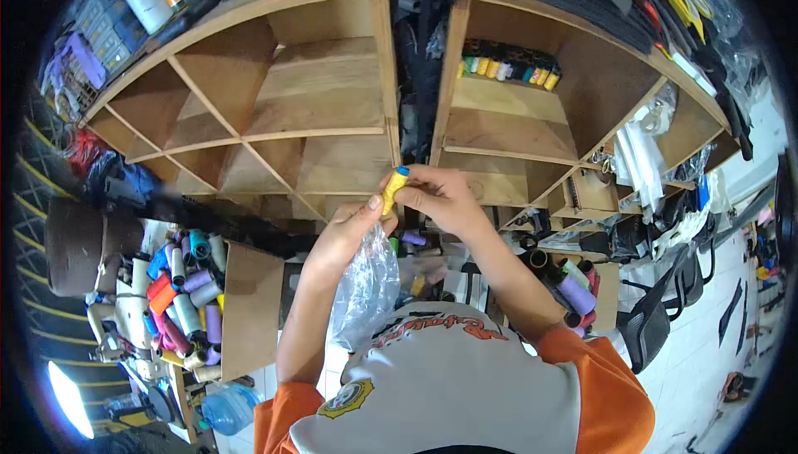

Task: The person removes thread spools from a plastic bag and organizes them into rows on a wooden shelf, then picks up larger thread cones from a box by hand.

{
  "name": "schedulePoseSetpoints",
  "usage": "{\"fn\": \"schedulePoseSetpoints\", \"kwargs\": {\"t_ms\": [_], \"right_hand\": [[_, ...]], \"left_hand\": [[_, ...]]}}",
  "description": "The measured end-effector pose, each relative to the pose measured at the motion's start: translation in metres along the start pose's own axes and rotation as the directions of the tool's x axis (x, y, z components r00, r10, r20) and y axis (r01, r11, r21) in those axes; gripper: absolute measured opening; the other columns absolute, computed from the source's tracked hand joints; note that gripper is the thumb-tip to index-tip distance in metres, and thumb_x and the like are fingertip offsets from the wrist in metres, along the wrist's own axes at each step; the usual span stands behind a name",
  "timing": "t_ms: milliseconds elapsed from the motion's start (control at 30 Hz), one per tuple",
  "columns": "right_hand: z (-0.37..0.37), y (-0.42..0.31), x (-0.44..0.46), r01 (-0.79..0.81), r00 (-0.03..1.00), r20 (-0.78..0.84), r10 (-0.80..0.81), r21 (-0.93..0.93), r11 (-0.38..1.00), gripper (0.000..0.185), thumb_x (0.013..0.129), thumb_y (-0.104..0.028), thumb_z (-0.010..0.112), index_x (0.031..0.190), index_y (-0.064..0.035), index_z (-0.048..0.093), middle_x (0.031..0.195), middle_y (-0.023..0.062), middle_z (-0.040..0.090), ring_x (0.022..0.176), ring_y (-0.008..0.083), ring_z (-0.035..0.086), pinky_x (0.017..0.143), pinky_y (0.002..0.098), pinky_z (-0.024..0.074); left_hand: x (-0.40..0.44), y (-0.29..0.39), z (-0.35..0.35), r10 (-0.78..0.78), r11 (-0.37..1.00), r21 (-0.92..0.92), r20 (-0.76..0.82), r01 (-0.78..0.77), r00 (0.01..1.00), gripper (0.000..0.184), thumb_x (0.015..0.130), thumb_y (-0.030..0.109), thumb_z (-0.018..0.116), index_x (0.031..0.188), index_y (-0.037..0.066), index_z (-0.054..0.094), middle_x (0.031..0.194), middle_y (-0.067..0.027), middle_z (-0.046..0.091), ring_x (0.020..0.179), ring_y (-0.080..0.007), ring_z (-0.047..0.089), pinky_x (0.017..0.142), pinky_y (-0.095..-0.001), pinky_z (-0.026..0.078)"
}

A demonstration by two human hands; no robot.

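Observation:
A small yellow thread spool point(391, 196) with a blue end is held up in front of the wooden shelves, tilted slightly to the right. My left hand point(356, 225) is closed, its thumb and fingers pinching the spool's lower part. Around the upper part of the same spool, the thumb and fingers of my right hand point(439, 196) are also closed. A clear plastic bag point(366, 288) hangs beneath my left hand; its top is hidden behind the fingers, and its contents cannot be made out.
Wooden shelves point(316, 132) with compartments stand ahead. One compartment holds a row of small thread spools point(504, 70). At left, large coloured thread cones point(187, 317) fill a cardboard box point(249, 309). More cones point(573, 292) lie at right, near a black mesh chair point(652, 329).

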State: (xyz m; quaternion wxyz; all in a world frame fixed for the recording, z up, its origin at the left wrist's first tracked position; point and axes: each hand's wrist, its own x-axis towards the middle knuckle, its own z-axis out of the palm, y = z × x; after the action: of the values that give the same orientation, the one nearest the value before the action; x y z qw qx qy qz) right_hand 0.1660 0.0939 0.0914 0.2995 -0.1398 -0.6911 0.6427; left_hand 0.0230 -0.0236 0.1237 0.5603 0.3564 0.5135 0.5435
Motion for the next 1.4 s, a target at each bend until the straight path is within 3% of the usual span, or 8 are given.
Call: {"fn": "schedulePoseSetpoints", "kwargs": {"t_ms": [267,633,700,767,833,900,1033,1400], "right_hand": [[-0.057,0.010,0.003,0.087,0.756,-0.648,-0.094,-0.043,0.995,0.026,0.084,-0.019,0.066,0.101,0.0003,0.064,0.082,0.0020,0.066,0.073,0.0051,0.057,0.064,0.0215,0.0451],[-0.238,0.129,0.138,-0.370,0.611,-0.683,-0.401,-0.694,0.618,0.012,0.078,-0.006,0.060,0.087,0.0015,0.062,0.079,0.0135,0.064,0.070,0.0187,0.061,0.064,0.0328,0.0487],[-0.268,0.172,0.176,0.041,0.473,-0.879,0.056,0.086,0.995,0.012,0.079,-0.010,0.059,0.083,0.0006,0.062,0.070,0.0102,0.059,0.062,0.0202,0.052,0.062,0.0349,0.0453],[-0.273,0.184,0.186,0.029,0.395,-0.852,0.342,0.384,0.923,0.014,0.080,-0.012,0.058,0.083,0.0003,0.062,0.068,0.0089,0.056,0.061,0.0192,0.047,0.061,0.0348,0.0436],[-0.262,0.192,0.180,-0.301,0.546,-0.774,-0.321,-0.539,0.787,0.020,0.083,-0.020,0.056,0.085,-0.0014,0.063,0.070,0.0136,0.061,0.064,0.0276,0.057,0.062,0.0390,0.0460],[-0.252,0.175,0.169,-0.518,0.612,-0.703,-0.361,-0.702,0.489,0.021,0.083,-0.022,0.055,0.086,-0.0029,0.064,0.073,0.0166,0.063,0.070,0.0330,0.062,0.063,0.0414,0.0479],[-0.240,0.157,0.166,-0.260,0.588,-0.749,-0.306,-0.534,0.805,0.020,0.084,-0.021,0.053,0.088,-0.0061,0.064,0.081,0.0184,0.065,0.079,0.0356,0.063,0.067,0.0436,0.0503],[-0.249,0.169,0.169,-0.308,0.553,-0.648,-0.524,-0.743,0.594,0.016,0.082,-0.020,0.055,0.086,-0.0071,0.063,0.077,0.0204,0.064,0.075,0.0364,0.064,0.066,0.0436,0.0500]], "left_hand": [[0.030,-0.025,-0.019,0.050,0.973,0.227,-0.030,-0.042,0.998,0.049,0.095,0.043,0.043,0.071,0.003,0.059,0.058,0.0006,0.049,0.052,-0.0058,0.043,0.049,-0.0223,0.031],[0.036,-0.048,-0.038,-0.019,0.955,0.289,-0.161,0.065,0.987,0.048,0.093,0.043,0.046,0.069,0.003,0.058,0.057,0.0031,0.046,0.052,-0.0052,0.041,0.050,-0.0227,0.031],[0.035,-0.055,-0.046,0.001,0.949,0.309,-0.191,0.059,0.982,0.048,0.093,0.043,0.046,0.068,0.004,0.058,0.057,0.0035,0.045,0.053,-0.0052,0.040,0.050,-0.0233,0.030],[0.032,-0.063,-0.056,0.012,0.949,0.309,-0.230,0.061,0.973,0.049,0.093,0.043,0.046,0.067,0.004,0.058,0.056,0.0036,0.044,0.053,-0.0053,0.039,0.050,-0.0238,0.029],[0.031,-0.068,-0.063,0.018,0.957,0.282,-0.270,0.061,0.963,0.049,0.093,0.043,0.046,0.066,0.004,0.057,0.057,0.0037,0.043,0.052,-0.0056,0.038,0.050,-0.0242,0.027],[0.028,-0.064,-0.063,-0.017,0.960,0.261,-0.316,0.104,0.948,0.049,0.093,0.043,0.047,0.066,0.004,0.058,0.057,0.0035,0.044,0.052,-0.0054,0.038,0.050,-0.0240,0.027],[0.028,-0.063,-0.064,-0.017,0.960,0.257,-0.336,0.109,0.942,0.048,0.092,0.043,0.048,0.066,0.004,0.059,0.055,0.0035,0.045,0.051,-0.0053,0.039,0.049,-0.0234,0.028],[0.028,-0.066,-0.067,0.010,0.938,0.326,-0.361,0.116,0.933,0.049,0.095,0.043,0.042,0.070,0.004,0.058,0.058,0.0032,0.047,0.051,-0.0048,0.039,0.048,-0.0230,0.029]]}}
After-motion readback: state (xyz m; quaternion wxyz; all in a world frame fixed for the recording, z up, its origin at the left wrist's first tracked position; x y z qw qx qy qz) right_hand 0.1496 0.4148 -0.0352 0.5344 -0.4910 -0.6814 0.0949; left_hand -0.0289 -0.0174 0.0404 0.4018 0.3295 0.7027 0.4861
